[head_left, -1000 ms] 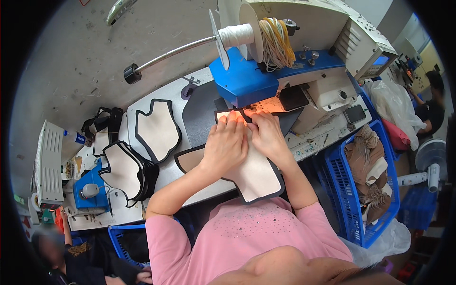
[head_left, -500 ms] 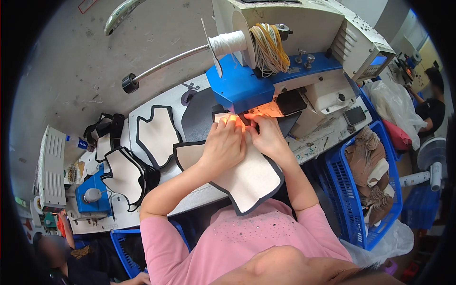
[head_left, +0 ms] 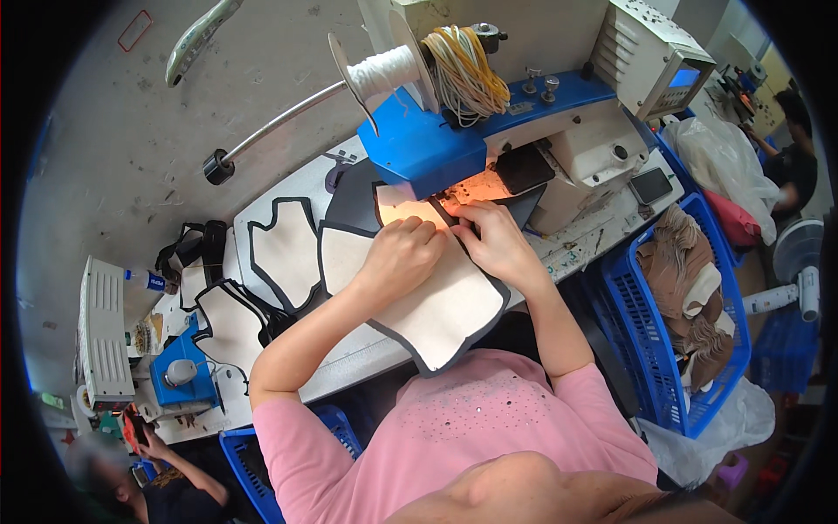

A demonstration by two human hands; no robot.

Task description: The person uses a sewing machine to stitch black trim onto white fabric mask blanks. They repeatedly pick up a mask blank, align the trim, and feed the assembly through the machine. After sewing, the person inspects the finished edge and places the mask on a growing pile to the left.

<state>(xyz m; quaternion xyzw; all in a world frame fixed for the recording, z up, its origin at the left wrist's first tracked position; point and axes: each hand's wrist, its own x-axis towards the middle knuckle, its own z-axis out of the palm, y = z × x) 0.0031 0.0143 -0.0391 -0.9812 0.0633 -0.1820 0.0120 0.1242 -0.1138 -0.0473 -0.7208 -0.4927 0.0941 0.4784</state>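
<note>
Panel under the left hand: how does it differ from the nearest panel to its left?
The worked panel lies under the left hand; the other panel is untouched. The worked panel overhangs the table; the other panel lies back from its near edge. Both are cream with black edging.

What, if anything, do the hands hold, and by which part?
Probably the cream piece: the curled left hand lies on its face; the right hand is at its black edge, grip unclear.
</note>
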